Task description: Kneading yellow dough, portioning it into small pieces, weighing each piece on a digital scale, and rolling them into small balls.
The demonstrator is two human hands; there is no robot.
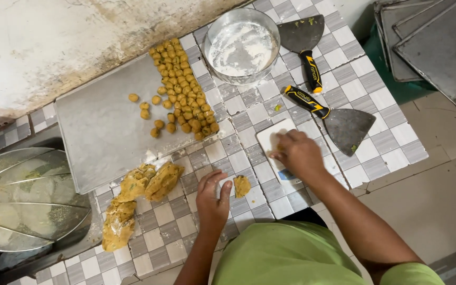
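My left hand (pixel 212 198) lies flat on the tiled counter (pixel 376 142), fingers together, right beside a small yellow-green piece of dough (pixel 241 186). My right hand (pixel 297 153) presses down on a white rectangular board (pixel 271 138), its fingers curled over something small there that I cannot make out. A big lump of the same dough (pixel 133 195) stretches along the counter to the left. Several small dough balls (pixel 183 92) are packed along the right side of a flat metal tray (pixel 98 132).
A round metal pan of flour (pixel 241 47) stands at the back. Two scrapers with black-and-yellow handles (pixel 304 42) (pixel 339 119) lie beside it. A wire-framed sieve (pixel 25 198) covers a basin at left. Stacked metal trays (pixel 434 42) sit off the counter at right.
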